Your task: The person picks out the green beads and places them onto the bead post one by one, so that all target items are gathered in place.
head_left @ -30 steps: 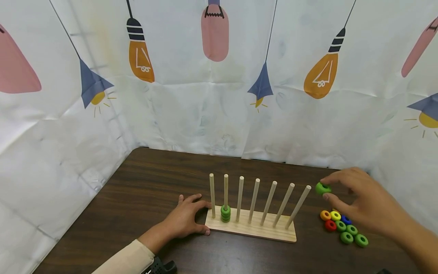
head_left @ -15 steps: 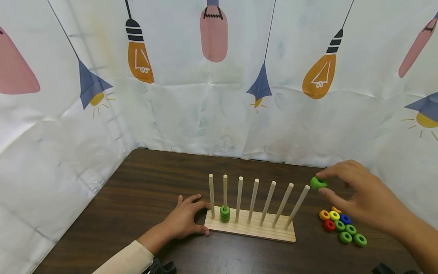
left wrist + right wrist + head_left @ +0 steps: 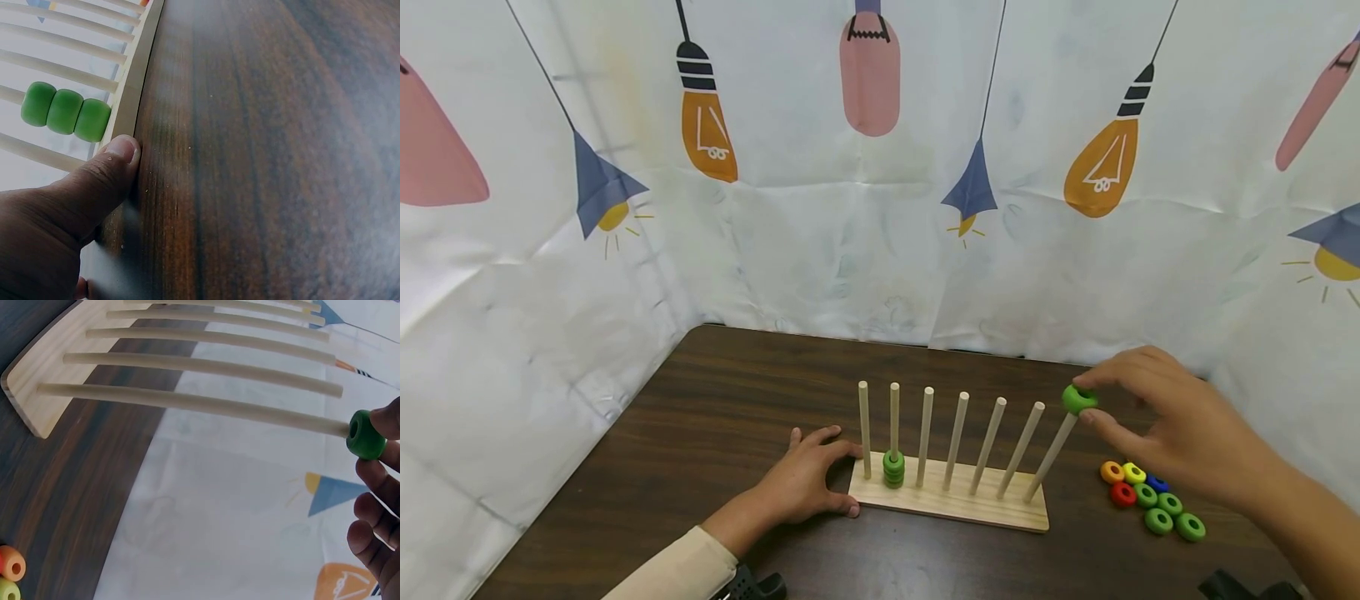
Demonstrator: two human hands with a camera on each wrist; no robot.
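Observation:
A pale wooden peg rack (image 3: 951, 493) with a row of upright pegs stands on the table. My left hand (image 3: 808, 479) grips the left end of its base, thumb (image 3: 119, 153) along the front edge and index finger at the back corner. Several green beads (image 3: 893, 469) are stacked low on the second peg from the left; the left wrist view shows three (image 3: 64, 111). Between thumb and fingertips, my right hand (image 3: 1172, 425) pinches a green bead (image 3: 1078, 400) right at the tip of the rightmost peg (image 3: 1051, 457). In the right wrist view this bead (image 3: 367, 435) overlaps the peg's end.
Loose beads lie on the table right of the rack: orange (image 3: 1112, 472), yellow (image 3: 1134, 473), blue (image 3: 1157, 483), red (image 3: 1123, 494) and several green ones (image 3: 1169, 504). A patterned white cloth (image 3: 820, 250) hangs behind the dark wooden table (image 3: 760, 375).
My right hand has moved left with the green bead, from beside the rightmost peg to its tip. The left hand stays at the rack's left end.

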